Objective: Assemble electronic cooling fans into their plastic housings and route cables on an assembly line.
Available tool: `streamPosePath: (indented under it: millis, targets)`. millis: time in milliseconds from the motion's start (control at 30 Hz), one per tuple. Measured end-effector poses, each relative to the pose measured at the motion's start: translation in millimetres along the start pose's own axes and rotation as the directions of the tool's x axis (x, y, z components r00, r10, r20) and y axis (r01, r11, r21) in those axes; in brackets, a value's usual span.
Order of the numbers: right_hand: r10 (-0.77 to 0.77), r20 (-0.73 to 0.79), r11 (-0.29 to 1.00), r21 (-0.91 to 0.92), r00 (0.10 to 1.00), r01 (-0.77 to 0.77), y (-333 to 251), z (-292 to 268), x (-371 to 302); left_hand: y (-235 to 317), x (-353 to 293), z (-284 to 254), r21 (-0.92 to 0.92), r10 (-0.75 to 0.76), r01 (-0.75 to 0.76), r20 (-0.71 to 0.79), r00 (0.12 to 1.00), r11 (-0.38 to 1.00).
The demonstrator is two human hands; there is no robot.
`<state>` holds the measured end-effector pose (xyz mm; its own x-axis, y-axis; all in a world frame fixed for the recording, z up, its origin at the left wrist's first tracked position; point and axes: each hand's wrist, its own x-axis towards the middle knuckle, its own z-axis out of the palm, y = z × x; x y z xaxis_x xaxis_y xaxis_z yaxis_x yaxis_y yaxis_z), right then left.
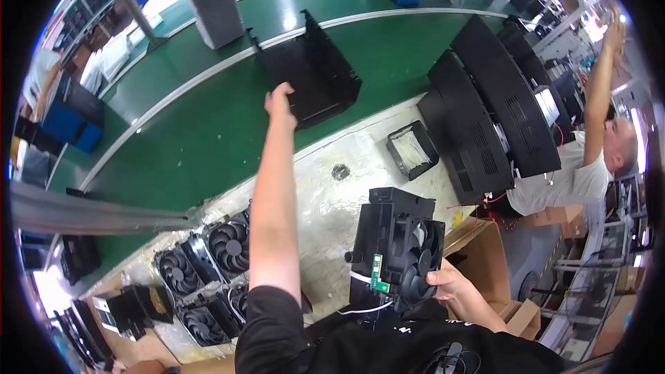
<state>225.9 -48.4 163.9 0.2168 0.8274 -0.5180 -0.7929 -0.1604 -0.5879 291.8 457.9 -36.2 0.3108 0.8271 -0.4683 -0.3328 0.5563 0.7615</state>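
Note:
My left arm stretches out over the green conveyor belt (208, 118). At its end my left hand (280, 102) is closed on the near left edge of a black open-sided plastic housing (312, 73) on the belt. Close to my body, my right hand (450, 284) grips the right side of a black fan unit (398, 235). A small green circuit board (378, 273) with white cables hangs on the front of that unit. The thumb shows beside the fan blades; the other right fingers are partly hidden behind the unit.
Several black fans (228, 246) sit at the lower left of the white worktop (322, 201). A small black bin (413, 150) stands near large black casings (478, 118) on the right. A cardboard box (485, 249) is beside me. Another person (568, 180) reaches up at the right.

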Motion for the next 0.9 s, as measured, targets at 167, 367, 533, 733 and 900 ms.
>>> streamPosePath:
  millis: [167,367,533,733,900]
  targets:
    - [-0.042,0.023,0.998,-0.056,0.999,0.043,2.6,-10.3,6.4,70.9,-31.7,-91.7,0.027,-0.115,0.113,0.103,0.988,0.993]
    - [0.018,0.074,1.0,-0.027,0.997,-0.016,18.1,-31.1,16.4,127.6,-55.0,-174.6,0.012,0.001,-0.002,0.107,0.994,1.0]
    - [-0.057,0.09,0.997,-0.054,0.994,0.062,41.7,-46.0,30.7,173.9,-74.2,-227.8,0.426,0.255,-0.104,-0.314,0.915,0.899]
    - [-0.308,0.211,0.933,-0.124,0.928,0.338,63.1,-72.2,50.4,101.6,-261.5,-96.4,0.333,0.679,-0.821,0.461,0.571,0.464]
    - [-0.408,0.342,0.904,0.022,0.847,0.427,98.6,-100.4,28.0,1.2,-451.1,-95.9,0.353,0.171,-0.823,0.869,0.465,0.445]
